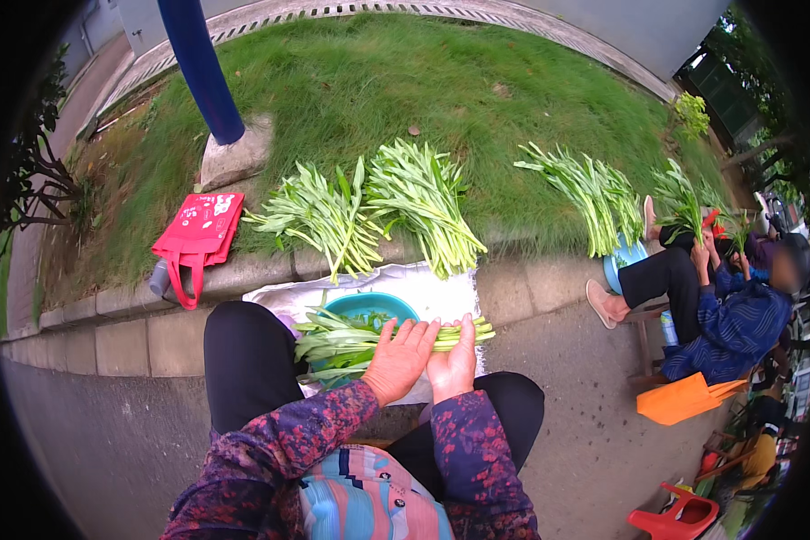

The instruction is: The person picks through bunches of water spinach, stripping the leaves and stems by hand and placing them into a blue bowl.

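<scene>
A bunch of long-stemmed leafy greens (337,343) lies level across my lap, leaves to the left and pale stem ends to the right. My left hand (398,358) rests over the stems with its fingers stretched out. Close beside it, my right hand (453,364) supports the stem end, palm turned up. Under the bunch sits a teal plastic basin (395,302) with loose leaf pieces inside; the greens hide its near part. The basin stands on a white sheet (455,290) between my knees and the kerb.
Two piles of greens (320,219) lie along the stone kerb (263,273). Left of them are a red tote bag (199,229) and a blue post (206,74). At right, a seated person (722,320) holds greens near a blue basin (624,260). A red plastic stool (671,516) stands lower right.
</scene>
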The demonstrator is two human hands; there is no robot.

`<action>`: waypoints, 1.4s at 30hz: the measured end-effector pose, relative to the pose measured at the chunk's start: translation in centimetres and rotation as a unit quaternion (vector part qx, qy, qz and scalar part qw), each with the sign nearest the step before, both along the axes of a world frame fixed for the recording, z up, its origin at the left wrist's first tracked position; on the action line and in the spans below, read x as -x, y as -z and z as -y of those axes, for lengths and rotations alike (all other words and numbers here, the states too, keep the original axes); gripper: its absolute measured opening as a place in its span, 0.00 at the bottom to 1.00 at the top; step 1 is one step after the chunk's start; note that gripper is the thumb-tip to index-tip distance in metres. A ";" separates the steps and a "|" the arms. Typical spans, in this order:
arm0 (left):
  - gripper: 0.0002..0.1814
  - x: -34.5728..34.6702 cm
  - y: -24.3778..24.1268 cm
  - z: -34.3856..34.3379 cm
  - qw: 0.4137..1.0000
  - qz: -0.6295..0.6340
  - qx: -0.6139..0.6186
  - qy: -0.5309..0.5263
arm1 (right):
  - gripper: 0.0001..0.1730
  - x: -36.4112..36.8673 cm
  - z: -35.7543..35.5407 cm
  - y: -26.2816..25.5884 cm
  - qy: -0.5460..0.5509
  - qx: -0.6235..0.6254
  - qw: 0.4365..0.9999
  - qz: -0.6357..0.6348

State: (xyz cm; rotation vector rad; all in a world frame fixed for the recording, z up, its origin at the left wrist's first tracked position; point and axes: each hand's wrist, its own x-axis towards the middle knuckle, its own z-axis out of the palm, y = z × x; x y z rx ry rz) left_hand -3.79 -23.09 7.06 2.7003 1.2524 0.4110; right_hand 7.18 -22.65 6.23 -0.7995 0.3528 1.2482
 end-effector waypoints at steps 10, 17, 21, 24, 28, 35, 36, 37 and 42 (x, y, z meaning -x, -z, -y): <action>0.27 -0.2 0.6 -4.0 1.000 0.009 0.014 0.021 | 0.17 -0.1 -1.1 1.9 0.004 -0.087 0.996 -0.026; 0.20 -0.1 -0.7 -11.8 1.000 0.017 -0.014 0.007 | 0.33 -1.1 -0.6 0.7 -0.111 0.032 0.989 0.089; 0.17 -2.2 -2.7 -19.1 0.994 -0.022 -0.094 0.054 | 0.28 -1.7 -0.6 0.4 -0.177 0.021 0.982 0.061; 0.16 -5.3 -4.3 -24.3 0.982 -0.062 -0.126 0.129 | 0.19 -1.9 -0.7 -0.3 -0.182 0.014 0.983 0.033; 0.12 -10.4 -3.6 -29.1 0.956 -0.131 -0.137 0.225 | 0.14 -2.2 -0.8 -1.5 -0.197 0.004 0.980 -0.005; 0.12 -14.2 6.5 -33.6 0.942 -0.238 -0.103 0.211 | 0.12 -2.8 -0.8 -3.8 -0.207 -0.016 0.976 -0.057; 0.12 -14.4 8.2 -33.8 0.941 -0.263 -0.093 0.192 | 0.13 -2.9 -0.7 -3.8 -0.209 -0.017 0.976 -0.060; 0.15 -14.5 9.2 -33.7 0.946 -0.261 -0.063 0.179 | 0.13 -3.0 -0.5 -3.6 -0.212 -0.018 0.975 -0.062; 0.35 -14.2 11.6 -32.6 0.977 -0.184 0.038 0.099 | 0.10 -2.7 -0.9 -4.4 -0.182 -0.015 0.980 -0.072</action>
